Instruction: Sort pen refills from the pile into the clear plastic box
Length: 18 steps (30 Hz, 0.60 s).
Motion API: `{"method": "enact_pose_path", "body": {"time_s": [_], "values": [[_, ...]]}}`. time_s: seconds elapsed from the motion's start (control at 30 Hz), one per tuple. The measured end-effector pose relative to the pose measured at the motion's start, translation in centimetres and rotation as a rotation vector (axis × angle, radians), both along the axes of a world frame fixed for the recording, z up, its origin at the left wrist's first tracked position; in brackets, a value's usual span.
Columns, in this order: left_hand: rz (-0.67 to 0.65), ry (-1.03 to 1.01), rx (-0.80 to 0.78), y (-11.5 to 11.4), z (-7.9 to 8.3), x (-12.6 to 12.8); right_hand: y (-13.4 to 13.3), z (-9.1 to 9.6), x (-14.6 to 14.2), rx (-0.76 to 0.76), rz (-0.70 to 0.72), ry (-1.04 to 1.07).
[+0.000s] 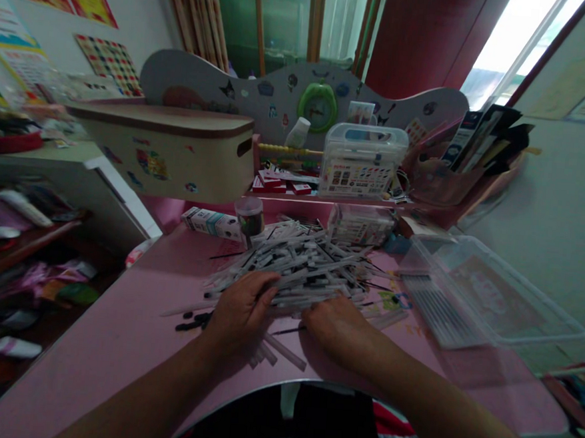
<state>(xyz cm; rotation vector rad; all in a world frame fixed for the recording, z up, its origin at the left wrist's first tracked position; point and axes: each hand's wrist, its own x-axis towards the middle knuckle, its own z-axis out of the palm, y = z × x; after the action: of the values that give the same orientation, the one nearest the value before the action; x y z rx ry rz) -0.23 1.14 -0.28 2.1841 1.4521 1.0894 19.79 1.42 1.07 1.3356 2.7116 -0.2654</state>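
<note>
A heap of translucent white pen barrels (295, 252), mixed with thin dark pieces, covers the middle of the pink desk. At its near left edge, my left hand (241, 309) is curled, thumb close to the index finger. Several pen barrels (286, 352) poke out beneath that hand toward me. My right hand (335, 325) is closed at the near right edge of the heap, knuckles up; its fingertips are hidden. A thin dark rod (289, 330) lies between the hands, its end by my right fingers. Black caps (192, 322) lie left of my left hand.
Right of the heap stands an open clear plastic box (497, 293) with grey rods (441, 309) beside its wall. Behind are a small round tub (249, 216), a carton (212, 223) and a clear case (361, 225). A shelf above holds a cream bin (176, 157) and a handled case (361, 164).
</note>
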Motion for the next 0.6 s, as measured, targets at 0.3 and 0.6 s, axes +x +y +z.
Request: {"method": "enact_pose_path", "body": {"time_s": [0.3,0.6], "values": [[0.018,-0.037,-0.011,0.8,0.0,-0.6,1.0,2.8,2.0,0.099,0.014,0.184],[0.061,-0.034,0.007,1.3,-0.2,-1.0,3.5,2.9,4.4,-0.123,-0.038,0.641]]}}
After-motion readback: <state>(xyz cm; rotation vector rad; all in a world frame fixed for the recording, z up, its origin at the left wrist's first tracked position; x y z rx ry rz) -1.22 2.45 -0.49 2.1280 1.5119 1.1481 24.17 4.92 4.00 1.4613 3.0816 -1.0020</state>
